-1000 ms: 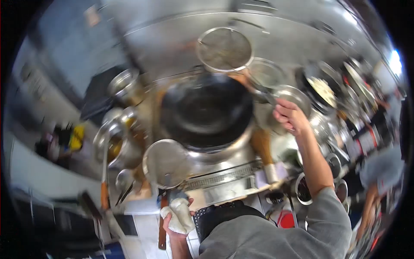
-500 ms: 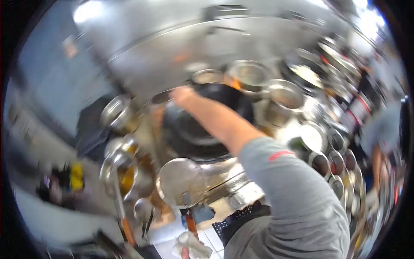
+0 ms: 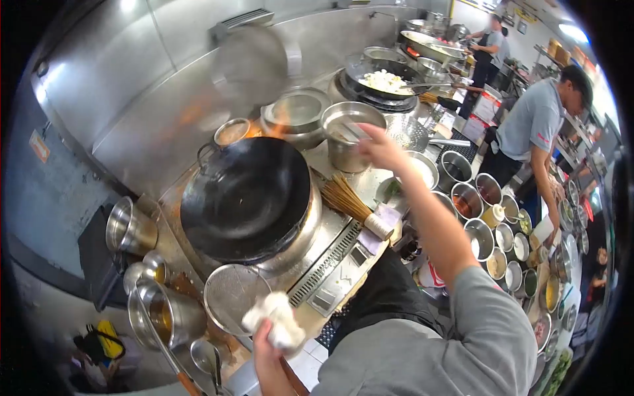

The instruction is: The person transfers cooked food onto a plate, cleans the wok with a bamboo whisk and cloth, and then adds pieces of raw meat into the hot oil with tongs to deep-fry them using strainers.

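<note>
My left hand [image 3: 263,340] is closed on a crumpled white cloth [image 3: 276,320], beside a round mesh strainer [image 3: 231,297] and over its handle side. My right hand [image 3: 382,150] is over the right rim of a steel pot [image 3: 340,152]; its fingers are closed round something grey and thin that I cannot make out. Left of that pot, a large black wok [image 3: 241,204] sits on the burner, its inside dark and bare. A bamboo brush [image 3: 350,201] lies right of the wok. A blurred round grey shape [image 3: 251,66] shows above the wok.
Steel pots [image 3: 168,317] and a long-handled ladle stand at left. Another wok [image 3: 383,82] with pale food is behind. Several sauce containers [image 3: 479,234] line the right side. A co-worker [image 3: 528,119] leans over the counter there; other people stand farther back.
The view has swung, and the picture is sharper. My right hand has left the wok's far edge and moved right, over the steel pot. More of my left hand and the cloth now shows.
</note>
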`<state>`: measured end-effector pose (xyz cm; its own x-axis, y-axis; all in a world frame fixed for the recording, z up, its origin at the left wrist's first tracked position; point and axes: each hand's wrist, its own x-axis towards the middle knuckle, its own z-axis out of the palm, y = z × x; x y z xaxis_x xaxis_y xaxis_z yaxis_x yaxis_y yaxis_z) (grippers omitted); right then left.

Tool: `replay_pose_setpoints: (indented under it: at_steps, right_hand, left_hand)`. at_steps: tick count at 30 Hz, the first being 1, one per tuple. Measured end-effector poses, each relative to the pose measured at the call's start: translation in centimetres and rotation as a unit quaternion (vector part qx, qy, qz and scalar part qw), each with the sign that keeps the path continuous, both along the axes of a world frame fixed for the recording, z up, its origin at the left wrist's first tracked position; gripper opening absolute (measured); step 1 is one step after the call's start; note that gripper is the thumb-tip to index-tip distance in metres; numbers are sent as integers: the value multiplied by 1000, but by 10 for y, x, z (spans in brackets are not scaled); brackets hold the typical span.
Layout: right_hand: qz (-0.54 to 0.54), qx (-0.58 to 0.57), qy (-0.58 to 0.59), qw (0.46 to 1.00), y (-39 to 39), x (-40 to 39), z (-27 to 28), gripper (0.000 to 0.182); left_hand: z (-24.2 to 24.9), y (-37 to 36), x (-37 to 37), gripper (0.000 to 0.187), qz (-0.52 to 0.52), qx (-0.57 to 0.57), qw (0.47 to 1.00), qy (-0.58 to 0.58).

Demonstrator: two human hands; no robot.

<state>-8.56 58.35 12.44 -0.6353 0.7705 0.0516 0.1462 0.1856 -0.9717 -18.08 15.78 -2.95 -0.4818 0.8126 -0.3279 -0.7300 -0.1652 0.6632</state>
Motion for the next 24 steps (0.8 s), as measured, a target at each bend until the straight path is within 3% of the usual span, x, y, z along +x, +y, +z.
replay_pose_setpoints:
  at_steps: [1, 2, 3, 6, 9, 10, 11, 14, 15, 16, 18, 20, 21, 24]
  right_hand:
    - [-46, 4, -94, 995, 11, 39, -2, 51]
    - [-100, 1, -48, 994, 33, 74, -27, 54]
    - [-79, -36, -43, 995, 19, 108, -11, 57]
    - [-152, -67, 48, 985, -1, 182, -28, 47]
    - [-169, -44, 37, 984, 11, 251, -66, 41]
    - [-167, -39, 52, 984, 6, 254, -63, 40]
    - [-233, -65, 37, 970, 1, 258, -61, 40]
    - [-223, -38, 50, 973, 18, 267, -75, 40]
    - [-241, -9, 4, 971, 22, 263, -70, 40]
    - [-243, -24, 45, 969, 41, 269, -90, 40]
    - [-247, 80, -38, 965, 70, 270, -111, 39]
    - [-245, 51, -34, 968, 90, 259, -123, 39]
    - [-247, 77, -45, 965, 98, 255, -129, 39]
    - [-246, -44, 11, 968, 100, 241, -128, 40]
  left_hand:
    - [8, 22, 3, 60, 20, -12, 998, 59]
    - [-23, 28, -9, 40, -27, 4, 1000, -8]
    - [7, 49, 0, 33, -55, -31, 998, 16]
    - [37, 112, 27, 31, -120, -11, 992, 36]
    - [32, 162, 56, 30, -194, 85, 977, -28]
    - [33, 177, 65, 31, -198, 94, 976, -13]
    - [35, 188, 70, 33, -222, 80, 972, -12]
    - [40, 223, 78, 33, -252, 77, 964, -36]
    - [38, 236, 76, 33, -248, 62, 967, -17]
    - [43, 249, 74, 32, -245, 53, 968, 8]
    - [42, 283, 62, 30, -227, 7, 974, 15]
    - [42, 347, 29, 33, -256, 10, 966, 31]
    - [48, 370, 14, 37, -253, -26, 966, 51]
    - [65, 442, -24, 46, -195, -169, 951, 168]
